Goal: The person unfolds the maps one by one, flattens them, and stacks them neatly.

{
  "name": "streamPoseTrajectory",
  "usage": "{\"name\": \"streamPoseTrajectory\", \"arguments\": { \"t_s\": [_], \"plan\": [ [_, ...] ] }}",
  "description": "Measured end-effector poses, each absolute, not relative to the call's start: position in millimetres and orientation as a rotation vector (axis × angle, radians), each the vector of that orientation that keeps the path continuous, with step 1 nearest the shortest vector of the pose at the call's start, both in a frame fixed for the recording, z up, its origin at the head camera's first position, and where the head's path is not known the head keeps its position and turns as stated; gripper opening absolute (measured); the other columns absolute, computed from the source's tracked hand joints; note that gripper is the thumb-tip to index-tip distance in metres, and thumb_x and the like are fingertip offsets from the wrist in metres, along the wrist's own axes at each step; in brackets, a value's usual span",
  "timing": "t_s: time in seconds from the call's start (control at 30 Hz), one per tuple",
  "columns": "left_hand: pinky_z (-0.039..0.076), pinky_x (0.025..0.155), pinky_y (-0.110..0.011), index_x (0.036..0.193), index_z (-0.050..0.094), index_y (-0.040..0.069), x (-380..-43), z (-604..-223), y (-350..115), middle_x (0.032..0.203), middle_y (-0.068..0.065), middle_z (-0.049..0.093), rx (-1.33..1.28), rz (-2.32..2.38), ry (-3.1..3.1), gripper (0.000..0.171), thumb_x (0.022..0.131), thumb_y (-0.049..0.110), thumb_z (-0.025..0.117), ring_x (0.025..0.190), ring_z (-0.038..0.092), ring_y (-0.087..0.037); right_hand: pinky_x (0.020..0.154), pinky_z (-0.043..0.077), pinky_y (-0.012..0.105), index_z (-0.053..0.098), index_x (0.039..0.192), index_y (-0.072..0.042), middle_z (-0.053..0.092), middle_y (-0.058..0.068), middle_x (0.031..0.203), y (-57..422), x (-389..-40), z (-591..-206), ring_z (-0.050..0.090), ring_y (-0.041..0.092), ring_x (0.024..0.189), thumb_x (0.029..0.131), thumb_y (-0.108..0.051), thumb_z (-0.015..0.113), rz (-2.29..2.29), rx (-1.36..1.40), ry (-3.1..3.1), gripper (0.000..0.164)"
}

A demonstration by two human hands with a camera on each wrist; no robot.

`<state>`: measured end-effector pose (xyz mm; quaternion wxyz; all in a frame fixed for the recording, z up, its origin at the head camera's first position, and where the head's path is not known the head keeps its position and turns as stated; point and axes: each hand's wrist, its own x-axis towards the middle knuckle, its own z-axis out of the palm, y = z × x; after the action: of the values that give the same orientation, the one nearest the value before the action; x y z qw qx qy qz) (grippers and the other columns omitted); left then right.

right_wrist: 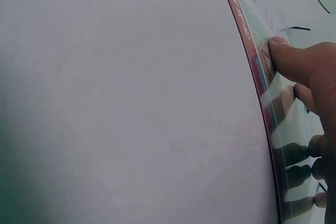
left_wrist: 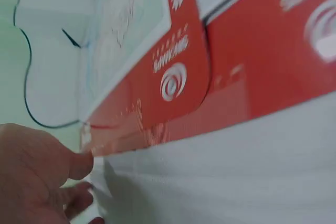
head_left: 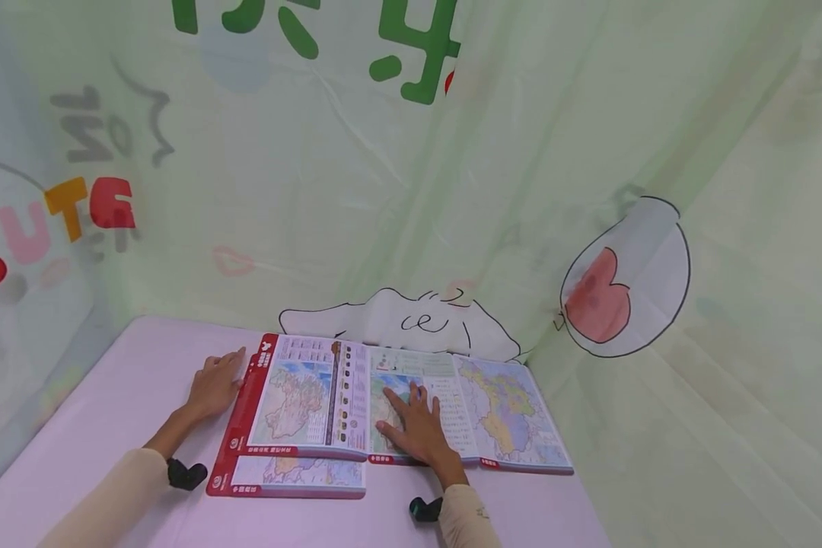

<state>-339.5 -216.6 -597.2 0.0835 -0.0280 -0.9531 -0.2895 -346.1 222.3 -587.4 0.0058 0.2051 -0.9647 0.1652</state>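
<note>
A person's right hand point(head_left: 416, 430) lies released, palm down with fingers spread, on a glossy middle map panel point(head_left: 455, 411) printed in green and white. The left hand point(head_left: 214, 384), also released with its fingers loosely bent, rests at the red border of a glossy left map panel point(head_left: 301, 403), its thumb just beside the edge. That panel lies between the two hands, bearing one large map and a printed column; just right of the right hand lies a multicoloured right map panel point(head_left: 514, 411), making three in a row. One red-bordered lower map panel point(head_left: 301, 476) juts from beneath the left one, on the wearer's side. Two beige sleeves point(head_left: 109, 495) and two small black wrist devices point(head_left: 186, 474) sit behind the hands. Under everything is a pale pink desk point(head_left: 157, 373); beyond the hands hangs a pale green curtain point(head_left: 281, 190) bearing one red heart point(head_left: 599, 297) inside a balloon outline, far right.
</note>
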Motion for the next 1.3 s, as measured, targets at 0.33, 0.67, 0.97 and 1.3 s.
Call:
{"name": "streamPoseTrajectory", "arguments": {
  "t_s": [0.33, 0.67, 0.97, 1.3],
  "plan": [
    [0.055, 0.106, -0.071, 0.157, 0.035, -0.015, -280, -562, -203, 0.145, -0.04, 0.058, 0.129, -1.265, -2.839, 0.058, 0.107, 0.007, 0.054, 0.136, 0.057, -0.06, 0.125, 0.017, 0.084, 0.046, 0.167, -0.024, 0.029, 0.039, 0.172, 219, -348, -585, 0.026, 0.063, 0.16, 0.101, -0.065, 0.061, 0.53, 0.65, -3.007, 0.079],
    [0.061, 0.094, -0.07, 0.147, 0.035, -0.025, -225, -544, -182, 0.131, -0.047, 0.059, 0.328, -1.434, -2.767, 0.057, 0.106, 0.008, 0.056, 0.117, 0.066, -0.062, 0.108, 0.05, 0.06, 0.069, 0.148, -0.018, 0.075, 0.019, 0.137, 202, -335, -577, 0.07, 0.039, 0.126, 0.101, -0.052, 0.068, 0.456, 0.429, -2.83, 0.058],
    [0.066, 0.082, -0.064, 0.148, 0.029, -0.024, -208, -545, -173, 0.116, -0.041, 0.064, 0.351, -1.513, -2.745, 0.068, 0.101, 0.01, 0.065, 0.096, 0.074, -0.045, 0.051, 0.043, 0.028, 0.074, 0.08, -0.002, 0.064, 0.002, 0.065, 162, -267, -547, 0.055, 0.015, 0.056, 0.094, -0.017, 0.082, 1.034, -0.09, -2.833, 0.022],
    [0.064, 0.088, -0.065, 0.145, 0.037, -0.021, -206, -556, -175, 0.126, -0.043, 0.059, 0.452, -1.541, -2.708, 0.061, 0.101, 0.009, 0.066, 0.109, 0.069, -0.056, 0.052, 0.055, 0.024, 0.077, 0.092, 0.005, 0.071, 0.004, 0.066, 145, -240, -547, 0.066, 0.013, 0.055, 0.091, -0.006, 0.076, 1.452, -0.229, -2.861, 0.011]
  ]
}}
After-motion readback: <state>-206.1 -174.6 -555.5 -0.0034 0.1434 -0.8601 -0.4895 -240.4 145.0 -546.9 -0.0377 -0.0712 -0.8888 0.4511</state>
